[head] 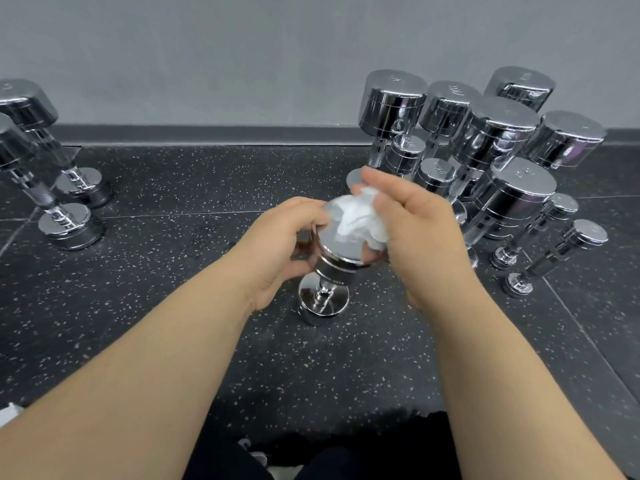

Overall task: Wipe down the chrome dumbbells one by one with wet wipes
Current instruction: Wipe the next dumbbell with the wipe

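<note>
One dumbbell [341,253]: left hand [277,244] grips its rim, right hand [422,233] holds wipe [356,220].

Both forearms outstretched, left hand [277,244] curled around the dumbbell [341,254] top, right hand [419,233] clutching the crumpled wipe [356,216].

left hand [284,247]: bare | right hand [422,237]: bare | forearms [156,358]: bare, unsleeved | clothing [346,452]: black fabric

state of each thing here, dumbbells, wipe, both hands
centre dumbbell: upright on floor, top head held
wet wipe: crumpled, pressed on its top face
left hand: grips top head rim
right hand: holds the wipe
left dumbbells: two, standing on end
right dumbbells: cluster, standing on end
</note>
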Demonstrator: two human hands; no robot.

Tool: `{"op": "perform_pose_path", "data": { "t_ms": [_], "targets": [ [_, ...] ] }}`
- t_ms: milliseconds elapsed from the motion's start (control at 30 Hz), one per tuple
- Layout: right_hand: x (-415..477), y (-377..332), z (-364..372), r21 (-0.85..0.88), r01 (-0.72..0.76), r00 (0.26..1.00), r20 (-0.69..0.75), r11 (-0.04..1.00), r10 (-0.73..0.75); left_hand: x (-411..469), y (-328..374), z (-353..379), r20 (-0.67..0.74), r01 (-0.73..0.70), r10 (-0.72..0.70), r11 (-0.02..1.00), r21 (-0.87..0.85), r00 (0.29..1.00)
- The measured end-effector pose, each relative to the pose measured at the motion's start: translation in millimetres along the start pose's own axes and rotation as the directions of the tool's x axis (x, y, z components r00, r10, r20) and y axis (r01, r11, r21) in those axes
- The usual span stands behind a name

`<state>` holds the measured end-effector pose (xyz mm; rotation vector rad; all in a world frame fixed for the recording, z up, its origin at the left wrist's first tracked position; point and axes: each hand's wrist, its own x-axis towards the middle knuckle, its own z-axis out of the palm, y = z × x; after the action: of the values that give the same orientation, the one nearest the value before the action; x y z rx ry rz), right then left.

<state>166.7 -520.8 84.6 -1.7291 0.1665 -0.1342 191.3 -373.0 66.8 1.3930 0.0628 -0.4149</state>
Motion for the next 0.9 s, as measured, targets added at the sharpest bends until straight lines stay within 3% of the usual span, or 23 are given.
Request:
{"op": "perform_pose_path", "data": {
  "t_ms": [100,200,267,333,400,467,533,567,633,733,800,900],
  "targets": [
    [2.0,-0.6,12.0,-0.469,0.225,0.974,0.102,0.854,-0.2,6.8,0.7,-3.6,-0.06,0.004,-0.01,0.994,-0.111,0.998],
    [-2.5,-2.6,17.1,-0.551,0.4,0.911,0.33,0.732,-0.249,9.4,2.4,-8.7,-0.053,0.032,-0.041,0.986,-0.165,0.998],
    [3.8,-4.7,10.0,-0.643,0.402,0.913,0.338,0.652,-0.229,7.7,3.0,-5.9,-0.016,0.06,-0.063,0.985,-0.164,0.998],
    [18.0,-10.7,6.9,-0.731,0.303,0.952,0.252,0.611,-0.172,7.0,2.9,-0.1,0.007,0.071,-0.07,0.984,-0.163,0.997],
    [23.8,-16.9,11.6,-0.731,0.319,0.943,0.306,0.603,-0.128,7.6,3.1,0.7,-0.005,0.055,-0.057,0.983,-0.174,0.998],
    [11.5,-19.0,13.3,-0.686,0.491,0.852,0.507,0.537,-0.13,9.2,4.8,-4.1,-0.038,0.051,-0.059,0.981,-0.186,0.998],
    [-4.4,-13.0,6.3,-0.633,0.608,0.775,0.605,0.48,-0.183,8.6,6.0,-8.1,-0.054,0.071,-0.082,0.98,-0.186,0.995],
    [-9.1,-9.1,-0.8,-0.628,0.609,0.779,0.589,0.485,-0.217,8.6,5.7,-7.3,-0.046,0.077,-0.087,0.981,-0.18,0.995],
    [-5.2,-4.9,-9.4,-0.666,0.489,0.868,0.438,0.563,-0.236,8.7,5.1,-2.7,-0.035,0.068,-0.075,0.983,-0.172,0.997],
    [10.2,-16.9,5.6,-0.776,0.22,0.974,0.208,0.591,-0.089,8.4,2.9,1.2,-0.051,0.044,-0.052,0.987,-0.153,0.997],
    [3.9,-27.6,25.7,-0.802,0.289,0.953,0.295,0.523,-0.074,7.7,3.4,-0.2,-0.073,0.031,-0.044,0.985,-0.169,0.996],
    [-21.3,-11.1,36.3,-0.723,0.494,0.867,0.451,0.483,-0.212,6.0,4.6,-6.1,-0.057,0.064,-0.078,0.973,-0.221,0.995]
  ]
}}
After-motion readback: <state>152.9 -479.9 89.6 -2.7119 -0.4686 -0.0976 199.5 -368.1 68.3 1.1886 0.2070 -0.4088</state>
